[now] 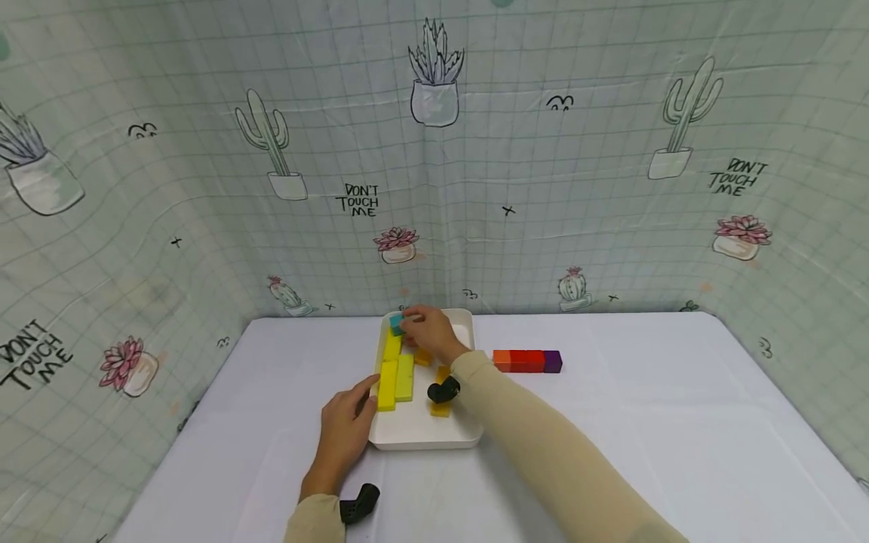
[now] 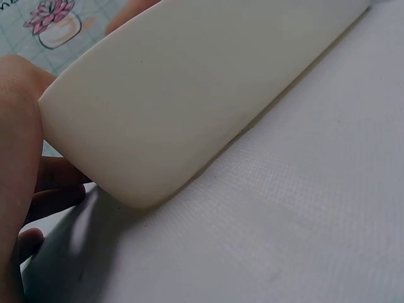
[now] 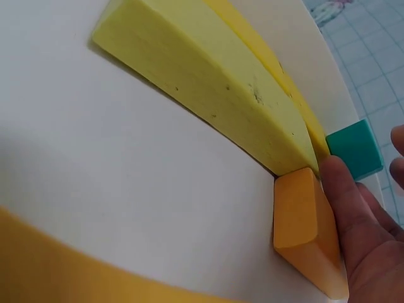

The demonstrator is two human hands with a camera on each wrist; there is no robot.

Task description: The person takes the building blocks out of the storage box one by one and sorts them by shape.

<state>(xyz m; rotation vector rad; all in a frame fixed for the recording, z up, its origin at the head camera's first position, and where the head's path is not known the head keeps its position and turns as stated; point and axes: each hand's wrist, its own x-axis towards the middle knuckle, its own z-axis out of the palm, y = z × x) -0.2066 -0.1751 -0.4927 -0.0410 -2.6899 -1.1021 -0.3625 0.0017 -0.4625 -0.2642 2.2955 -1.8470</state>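
Observation:
At the far left corner of a white tray [image 1: 428, 434], my right hand [image 1: 436, 333] pinches a teal block [image 1: 396, 324] by its side. In the right wrist view the teal block [image 3: 355, 149] is by the tray's wall, at the end of a yellow row. My left hand [image 1: 345, 426] holds the tray's left rim; in the left wrist view its thumb lies against the tray wall [image 2: 189, 95]. Long yellow blocks [image 1: 387, 385] and a paler yellow-green block [image 1: 403, 377] line the tray's left side. An orange block [image 3: 297, 208] touches the end of the yellow-green one.
More orange-yellow blocks [image 1: 440, 409] lie in the tray, partly hidden by my right wrist. Right of the tray, a row of orange, red [image 1: 526, 361] and purple [image 1: 553, 362] blocks rests on the white tablecloth [image 1: 645, 437]. A printed cloth hangs behind.

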